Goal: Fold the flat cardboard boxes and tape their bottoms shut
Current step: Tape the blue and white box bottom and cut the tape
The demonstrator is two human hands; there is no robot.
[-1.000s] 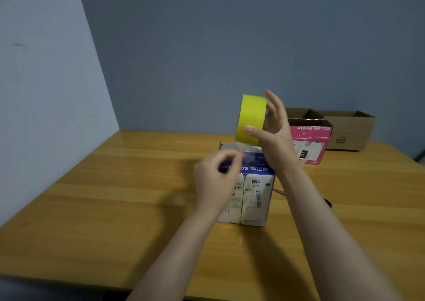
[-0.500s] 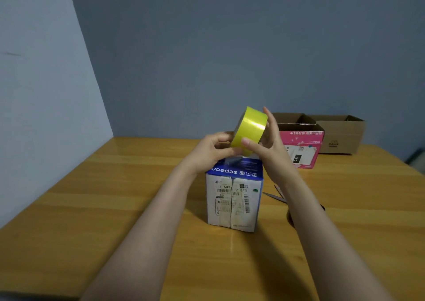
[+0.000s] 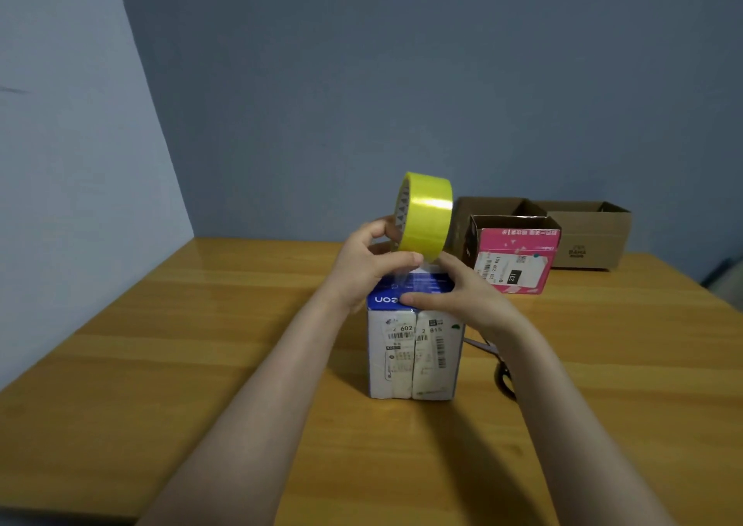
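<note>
At the middle of the table (image 3: 201,365), the box (image 3: 414,356) stands upside down, its printing inverted, so the folded bottom flaps face up within your reach. Your left hand (image 3: 368,262) grips the tape roll (image 3: 426,216) just above the box, thumb and fingers curled round its rim. It holds the roll on edge so the tape can peel off downward. A short clear strip (image 3: 402,280) runs from the roll to the box top. Your right hand (image 3: 458,292) lies on the box's near top edge, fingers straight and pressing, clasping nothing. I judge it is pinning the tape's free end so it sticks before you draw the roll across the seam. Scissors (image 3: 500,369) lie just right of the box, partly hidden by your forearm, handy for the cut. Farther back on the right stand a pink box (image 3: 516,262) and brown boxes (image 3: 589,236), open tops up, probably finished. This box's taping looks barely begun, so watch that the strip follows the seam without wrinkling.
</note>
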